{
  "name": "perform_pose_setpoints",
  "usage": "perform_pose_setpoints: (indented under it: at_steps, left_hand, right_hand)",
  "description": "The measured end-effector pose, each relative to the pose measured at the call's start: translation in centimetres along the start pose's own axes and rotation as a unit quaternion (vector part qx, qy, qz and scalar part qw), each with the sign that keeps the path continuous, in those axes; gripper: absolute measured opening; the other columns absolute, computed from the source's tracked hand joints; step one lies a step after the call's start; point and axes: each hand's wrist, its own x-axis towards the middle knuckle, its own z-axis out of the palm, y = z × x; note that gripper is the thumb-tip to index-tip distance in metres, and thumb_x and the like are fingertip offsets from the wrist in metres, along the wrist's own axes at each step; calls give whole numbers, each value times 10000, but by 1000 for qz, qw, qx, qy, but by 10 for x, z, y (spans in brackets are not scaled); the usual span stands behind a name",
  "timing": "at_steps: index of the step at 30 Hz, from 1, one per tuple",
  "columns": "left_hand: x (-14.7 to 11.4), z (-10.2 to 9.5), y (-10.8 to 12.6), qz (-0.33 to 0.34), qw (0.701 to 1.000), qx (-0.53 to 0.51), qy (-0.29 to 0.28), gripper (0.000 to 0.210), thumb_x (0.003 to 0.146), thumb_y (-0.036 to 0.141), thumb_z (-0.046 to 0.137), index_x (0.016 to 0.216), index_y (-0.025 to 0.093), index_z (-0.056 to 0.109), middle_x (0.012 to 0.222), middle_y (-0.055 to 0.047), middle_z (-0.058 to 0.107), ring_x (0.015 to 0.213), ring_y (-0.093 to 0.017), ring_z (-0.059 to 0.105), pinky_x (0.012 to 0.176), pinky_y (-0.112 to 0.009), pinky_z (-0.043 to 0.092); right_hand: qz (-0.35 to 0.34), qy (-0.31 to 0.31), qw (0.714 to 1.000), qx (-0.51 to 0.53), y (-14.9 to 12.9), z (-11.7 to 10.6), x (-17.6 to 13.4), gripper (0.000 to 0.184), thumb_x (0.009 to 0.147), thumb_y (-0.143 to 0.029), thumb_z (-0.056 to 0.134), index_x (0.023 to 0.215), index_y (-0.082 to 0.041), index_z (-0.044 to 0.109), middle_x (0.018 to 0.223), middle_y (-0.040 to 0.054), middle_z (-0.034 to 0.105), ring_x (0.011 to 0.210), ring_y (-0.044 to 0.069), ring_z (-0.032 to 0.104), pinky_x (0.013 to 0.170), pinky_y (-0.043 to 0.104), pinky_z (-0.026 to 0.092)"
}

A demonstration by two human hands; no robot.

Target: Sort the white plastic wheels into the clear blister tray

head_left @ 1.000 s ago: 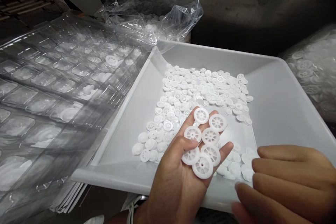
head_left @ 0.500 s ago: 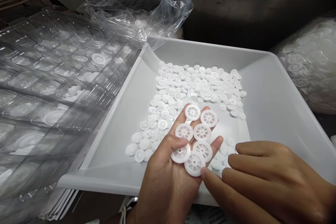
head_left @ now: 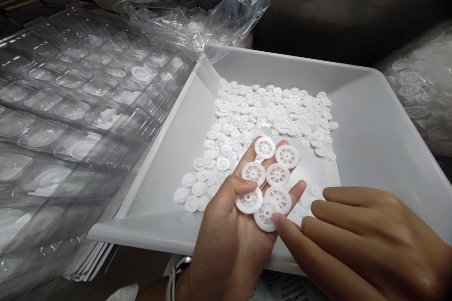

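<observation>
Hands touch six spoked wheels, faces up, cluster running lengthwise forward.

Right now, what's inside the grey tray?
Loose white wheels lie piled inside the tray. The left hand and right hand hide part of it; what's beneath can't be seen.

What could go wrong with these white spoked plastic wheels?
The left hand holds the wheels across palm and fingers, only the thumb on top; some might slip.
A fingertip of the right hand overlaps one wheel, possibly dislodging it.
Dropped wheels could mix into white discs in the grey plastic tray.
</observation>
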Motion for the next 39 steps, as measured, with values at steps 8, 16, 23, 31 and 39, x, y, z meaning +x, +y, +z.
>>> perform_pose_setpoints:
  at_steps: [8, 16, 23, 31, 39]
  left_hand:
    - [1, -2, -1, 7, 1000, 17, 2, 601, 824, 115, 517, 1414, 229, 545, 1300, -87, 720, 1233, -255, 658, 964, -413, 604]
    - [2, -3, -2, 2, 1000, 1, 5, 673, 804, 125, 529, 1467, 228, 480, 1287, -111, 725, 1180, -253, 689, 925, -413, 617]
    - [0, -4, 0, -3, 1000, -8, -12, 592, 841, 117, 505, 1421, 229, 535, 1308, -87, 714, 1254, -257, 641, 1056, -473, 535]
    - [-1, -5, 1, -16, 1000, -14, -22, 644, 837, 121, 503, 1469, 244, 478, 1301, -49, 722, 1264, -240, 635, 1081, -455, 520]
    - [0, -7, 0, -4, 998, 4, -61, 769, 869, 144, 482, 1592, 222, 233, 1380, -95, 672, 1279, -216, 624, 1086, -406, 512]
  right_hand:
    - [-12, 12, 1000, 0, 1, 1, -1, 215, 977, -43, 424, 1052, -75, 623, 719, 5, 631, 632, 161, 571, 639, 369, 519]
    - [-13, -22, 1000, -17, 0, 2, -1, 204, 1009, -332, 520, 1066, -184, 648, 671, 11, 557, 632, 161, 541, 595, 297, 497]
    - [-6, -27, 1000, -6, 5, 3, -3, 227, 999, -399, 541, 1006, -194, 636, 638, -4, 521, 605, 147, 516, 543, 282, 423]
    - [21, -77, 992, 98, 12, -6, -4, 188, 965, -75, 553, 1149, -87, 590, 666, -51, 477, 559, 112, 401, 526, 335, 260]
    - [26, -88, 993, 78, 13, -15, -7, 253, 1001, -99, 490, 1229, -20, 563, 680, -31, 458, 589, 130, 422, 537, 344, 273]
